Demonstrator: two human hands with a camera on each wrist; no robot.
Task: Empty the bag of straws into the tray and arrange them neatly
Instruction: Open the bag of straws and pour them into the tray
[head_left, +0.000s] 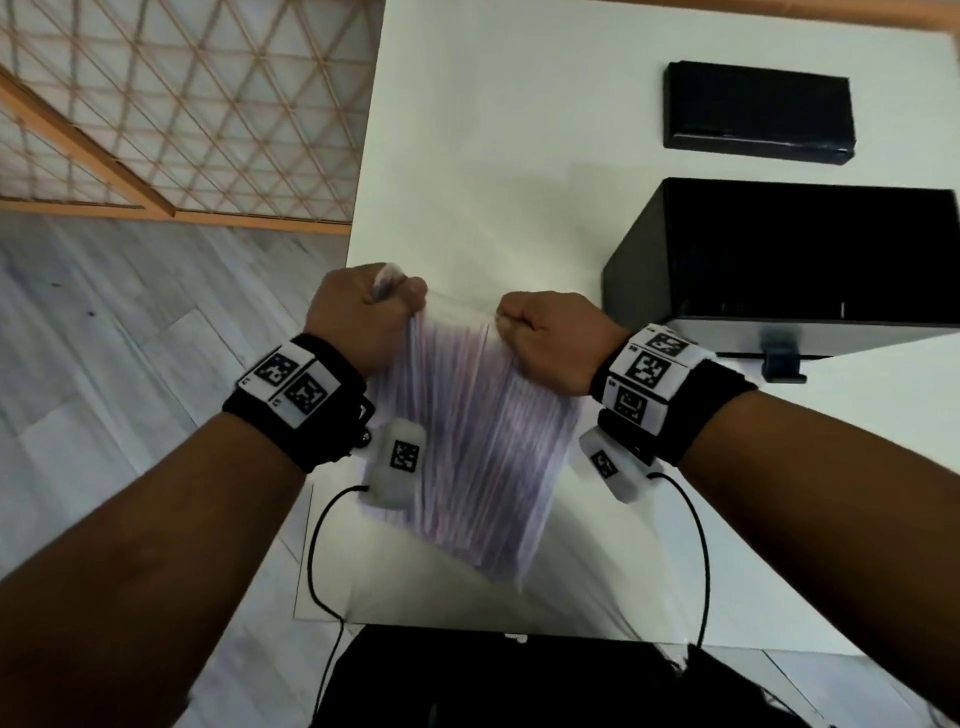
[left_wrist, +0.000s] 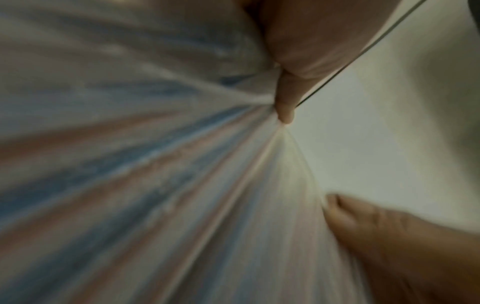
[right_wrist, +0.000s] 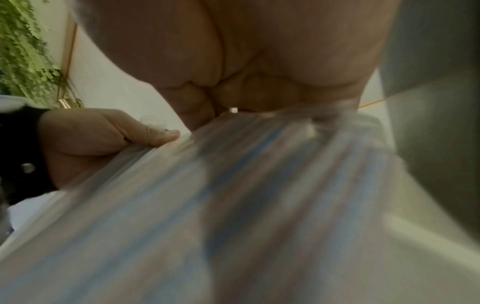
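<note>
A white table (head_left: 467, 130) fills the head view, with a big black box (head_left: 779, 260) at the right and a flat black tray (head_left: 758, 109) beyond it. Above the table's near end hangs the clear bag (head_left: 467, 441) of striped straws (head_left: 483, 493) — blurred. The left hand (head_left: 358, 317) and right hand (head_left: 550, 338) each clench a top corner, held apart.
</note>
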